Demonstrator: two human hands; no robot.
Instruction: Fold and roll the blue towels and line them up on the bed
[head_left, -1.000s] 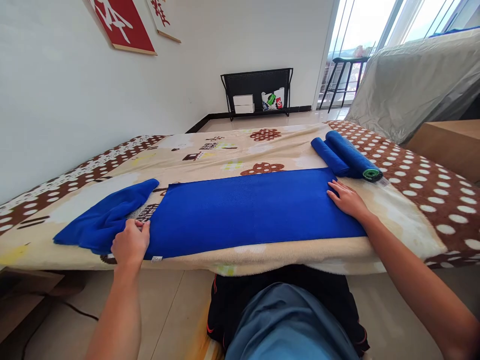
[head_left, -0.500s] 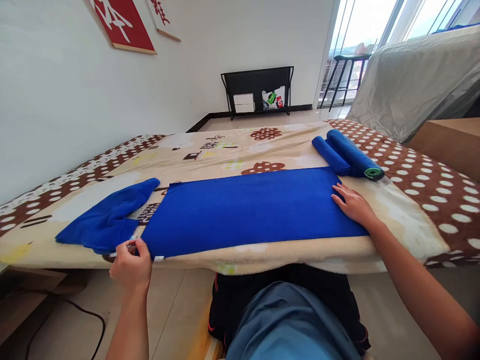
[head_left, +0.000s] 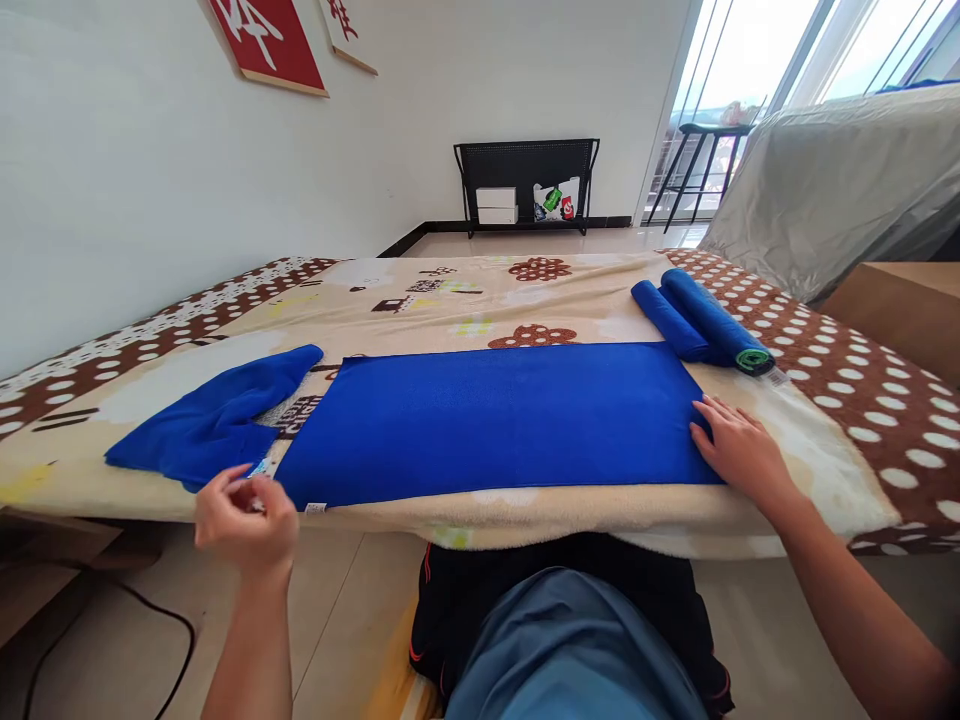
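A long blue towel (head_left: 495, 425) lies flat across the front of the bed, with a small white label at its near left corner. Just left of that corner, my left hand (head_left: 247, 515) hovers at the bed's edge. Its fingers are loosely curled and apart, and I see no cloth between them. My right hand (head_left: 742, 455) rests open, fingers stretched, on the right end of the towel. A crumpled blue cloth (head_left: 217, 420) with a small tag lies beyond my left hand.
Two rolled blue towels (head_left: 705, 315) lie at the right, the larger one showing green at its end. Under everything is a patterned blanket (head_left: 420, 320) with brown dotted borders. A cardboard box (head_left: 900, 305) and a plastic-covered piece of furniture (head_left: 840, 180) stand right of the bed.
My left hand has come off the towel's near left corner and moved slightly left, its pinch loosened. My right hand has slid a little rightward and nearer along the towel's end.
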